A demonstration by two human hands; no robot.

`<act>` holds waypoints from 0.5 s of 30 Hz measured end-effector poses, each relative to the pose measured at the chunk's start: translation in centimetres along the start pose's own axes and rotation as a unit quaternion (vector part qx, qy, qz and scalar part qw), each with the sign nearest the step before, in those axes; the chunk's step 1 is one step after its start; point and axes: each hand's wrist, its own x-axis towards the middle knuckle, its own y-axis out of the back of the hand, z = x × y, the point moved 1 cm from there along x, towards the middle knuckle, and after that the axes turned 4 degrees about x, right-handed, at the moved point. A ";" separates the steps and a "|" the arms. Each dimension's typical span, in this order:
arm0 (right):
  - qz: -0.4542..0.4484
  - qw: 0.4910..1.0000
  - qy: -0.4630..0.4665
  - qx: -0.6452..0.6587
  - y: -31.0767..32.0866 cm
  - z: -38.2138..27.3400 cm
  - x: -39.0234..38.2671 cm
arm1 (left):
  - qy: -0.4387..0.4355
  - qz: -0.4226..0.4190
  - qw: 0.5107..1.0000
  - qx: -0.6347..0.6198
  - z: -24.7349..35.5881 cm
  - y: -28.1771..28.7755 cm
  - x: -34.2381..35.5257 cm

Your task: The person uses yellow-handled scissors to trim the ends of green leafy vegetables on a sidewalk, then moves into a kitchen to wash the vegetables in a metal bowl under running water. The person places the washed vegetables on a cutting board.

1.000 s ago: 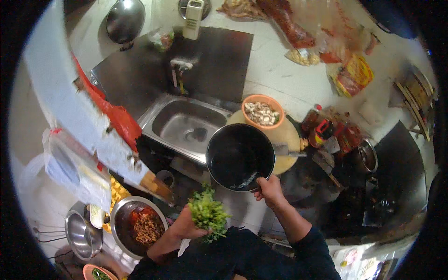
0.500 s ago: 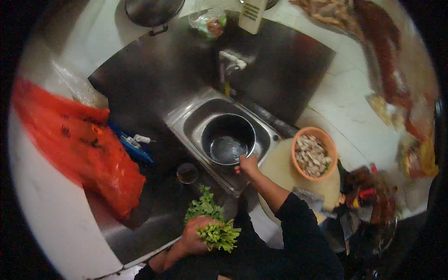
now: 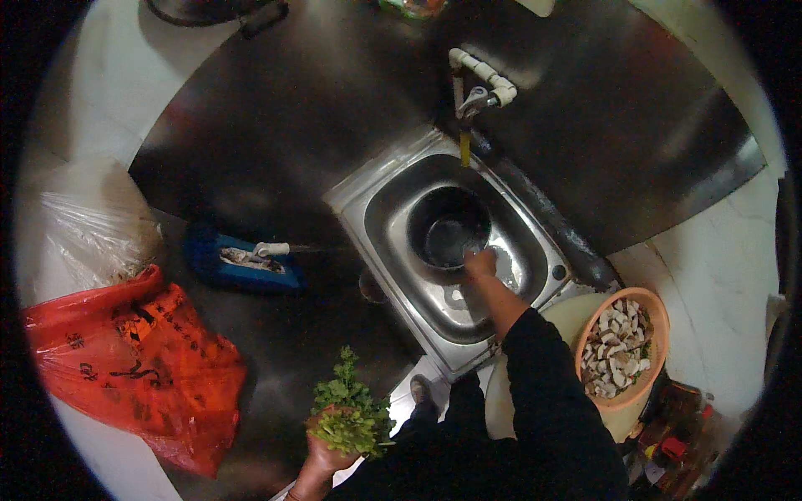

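Observation:
In the lower middle, my left hand (image 3: 328, 453) is closed around a bunch of leafy green herbs (image 3: 351, 411), held in front of my body. My right hand (image 3: 481, 265) reaches out and grips the near rim of a round dark pot (image 3: 444, 200). The pot is inside the steel sink basin (image 3: 393, 288), with a wet shine on its bottom. Beyond it stands a tap with white pipe (image 3: 478, 98) and a short yellow tube hanging from it.
To the left lie a red plastic bag (image 3: 142, 359), a clear plastic bag (image 3: 96, 221) and a blue item with a white fitting (image 3: 259, 260). An orange basket (image 3: 663, 330) of chopped pale pieces sits on a round board (image 3: 501, 401) at right, near some bottles (image 3: 681, 434).
The pot looks smaller and lower, down in the basin, with my right hand still on its rim. The herbs have turned in my left hand, leaves now upward. The view has shifted.

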 end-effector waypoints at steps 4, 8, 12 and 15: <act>0.127 0.966 0.221 0.041 8.2 -11.8 0.3 | -0.032 0.120 0.992 0.035 1.0 1.4 0.6; 0.190 0.816 0.509 0.198 14.3 -23.8 1.5 | 0.004 0.114 0.993 0.010 1.6 1.4 1.1; 0.210 0.823 0.525 0.061 15.2 -29.6 1.1 | 0.041 0.070 0.996 -0.029 0.9 1.1 1.0; 0.236 0.804 0.546 0.022 15.9 -30.0 0.8 | 0.064 0.103 0.967 -0.224 0.0 0.4 0.8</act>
